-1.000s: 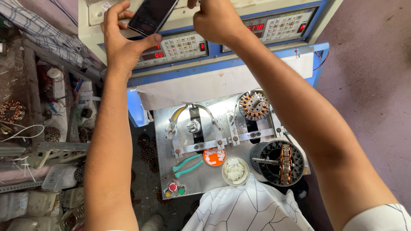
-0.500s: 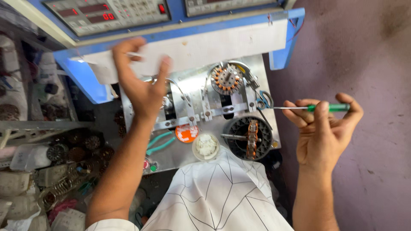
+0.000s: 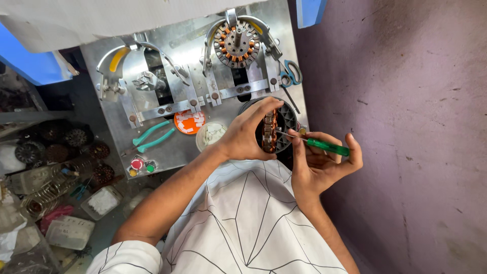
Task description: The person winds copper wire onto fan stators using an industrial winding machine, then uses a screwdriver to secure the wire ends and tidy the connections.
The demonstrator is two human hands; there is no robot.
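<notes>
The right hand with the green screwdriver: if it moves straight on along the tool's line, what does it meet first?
Most likely the copper-wound stator that the left hand grips; the green screwdriver in the right hand has its tip almost there, though depth is unclear.

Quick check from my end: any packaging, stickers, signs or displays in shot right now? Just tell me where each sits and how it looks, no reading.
Orange round disc with white sticker patches: on the metal plate, left of the left hand.
White round tub: beside that disc.
Clear plastic boxes: lower left, on the cluttered bench, whitish contents.
Red, green and yellow round buttons: plate's lower left corner.
No screen or sign shows.
</notes>
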